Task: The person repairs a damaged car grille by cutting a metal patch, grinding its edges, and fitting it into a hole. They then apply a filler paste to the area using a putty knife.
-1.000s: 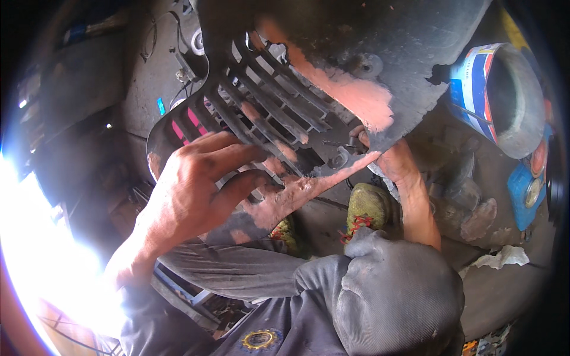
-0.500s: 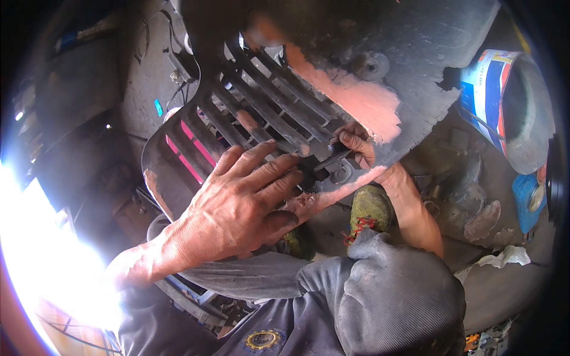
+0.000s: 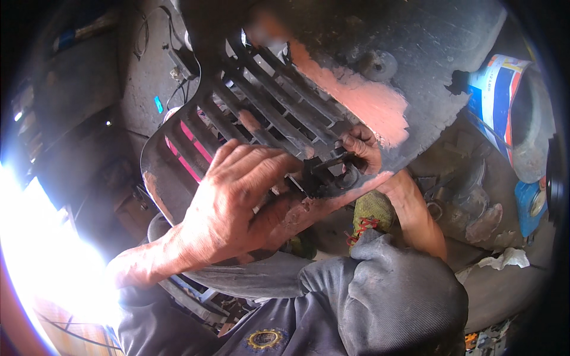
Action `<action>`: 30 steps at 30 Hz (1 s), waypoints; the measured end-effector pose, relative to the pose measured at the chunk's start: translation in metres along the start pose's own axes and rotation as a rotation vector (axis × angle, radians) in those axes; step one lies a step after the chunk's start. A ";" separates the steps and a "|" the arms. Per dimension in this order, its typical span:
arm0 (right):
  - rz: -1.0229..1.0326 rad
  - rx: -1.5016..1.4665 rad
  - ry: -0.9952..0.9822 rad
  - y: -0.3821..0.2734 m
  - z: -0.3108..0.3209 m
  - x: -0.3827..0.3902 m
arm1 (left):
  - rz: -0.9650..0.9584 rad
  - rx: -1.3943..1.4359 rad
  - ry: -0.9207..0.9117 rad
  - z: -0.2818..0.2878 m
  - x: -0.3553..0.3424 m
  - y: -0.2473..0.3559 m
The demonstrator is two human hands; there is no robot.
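Note:
A dark slatted plastic panel (image 3: 380, 101) with pink filler patches spans the upper middle, a frayed notch on its right edge. My left hand (image 3: 231, 207) grips its lower part, fingers curled over the slats and thumb on the filler-coated lower strip. My right hand (image 3: 362, 148) reaches up from behind the panel, its fingertips coming through near the lower right end of the slats and pinched on a small black bracket (image 3: 320, 175). A washer-like round fitting sits beside that bracket. How the bracket is attached I cannot tell.
A blue-and-white tin (image 3: 496, 107) lies at the right, above a blue container (image 3: 525, 207). Metal scraps, a crumpled white piece (image 3: 504, 258) and cables lie around on the ground. My shoe (image 3: 371, 216) and grey-trousered legs (image 3: 398, 285) are below the panel. Bright glare fills the lower left.
The panel has shifted a little right and down. My left hand has slid onto the slats and curled its fingers; my right fingers have come further into view at the bracket.

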State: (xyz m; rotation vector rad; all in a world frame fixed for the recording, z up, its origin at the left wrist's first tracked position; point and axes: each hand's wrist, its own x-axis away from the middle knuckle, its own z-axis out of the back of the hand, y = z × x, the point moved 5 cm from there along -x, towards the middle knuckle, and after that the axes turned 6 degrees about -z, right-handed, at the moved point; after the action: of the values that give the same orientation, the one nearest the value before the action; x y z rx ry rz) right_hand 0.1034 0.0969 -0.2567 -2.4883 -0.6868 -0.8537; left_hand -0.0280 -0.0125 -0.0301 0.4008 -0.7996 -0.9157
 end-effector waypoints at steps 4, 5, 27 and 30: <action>-0.009 -0.052 0.047 -0.012 -0.004 0.008 | -0.029 -0.088 0.045 0.006 -0.003 -0.005; -0.009 -0.096 0.031 -0.007 0.001 0.006 | -0.027 -0.080 0.035 0.007 -0.005 -0.005; 0.110 0.045 -0.013 -0.010 0.027 0.018 | -0.082 -0.180 -0.060 -0.023 -0.033 -0.022; 0.137 0.023 0.024 -0.010 0.025 0.017 | -0.030 -0.100 0.004 -0.021 -0.038 -0.026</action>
State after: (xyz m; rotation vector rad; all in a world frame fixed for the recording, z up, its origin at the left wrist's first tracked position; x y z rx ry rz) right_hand 0.1207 0.1232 -0.2614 -2.4684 -0.5082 -0.8187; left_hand -0.0395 0.0033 -0.0767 0.3278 -0.7424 -0.9779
